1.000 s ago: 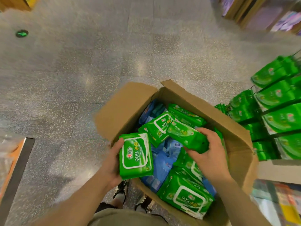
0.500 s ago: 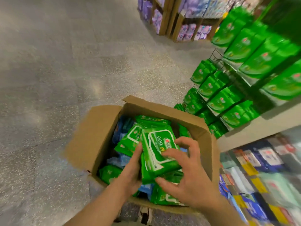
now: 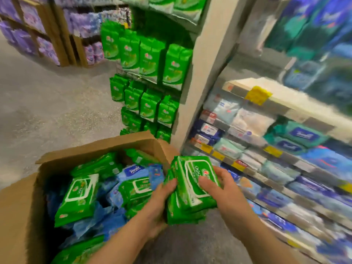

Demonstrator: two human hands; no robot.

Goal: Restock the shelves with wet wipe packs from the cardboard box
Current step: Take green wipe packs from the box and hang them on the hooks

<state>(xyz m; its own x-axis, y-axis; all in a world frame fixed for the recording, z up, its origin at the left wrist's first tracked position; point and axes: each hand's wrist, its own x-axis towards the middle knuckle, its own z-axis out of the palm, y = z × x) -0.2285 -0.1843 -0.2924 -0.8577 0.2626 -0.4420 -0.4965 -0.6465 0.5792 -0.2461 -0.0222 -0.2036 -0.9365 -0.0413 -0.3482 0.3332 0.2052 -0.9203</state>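
An open cardboard box (image 3: 22,212) sits on the floor at the lower left, holding several green and blue wet wipe packs (image 3: 78,195). A small stack of green wet wipe packs (image 3: 187,189) is held just right of the box, between both hands. My left hand (image 3: 160,202) grips the stack from the left and below. My right hand (image 3: 219,193) clasps it from the right, fingers over the top pack's white label. The shelves (image 3: 253,141) with wipe packs stand to the right of the stack.
A wire rack of hanging green packs (image 3: 148,77) stands behind the box against a white pillar (image 3: 200,77). Wooden shelves with purple packs (image 3: 38,35) stand at the far left across a grey speckled floor (image 3: 53,103). Yellow price tags line the shelf edges.
The two green packs, first held one in each hand over the box, are now stacked between both hands and carried right, out of the box. The view has swung up and right toward the shelves.
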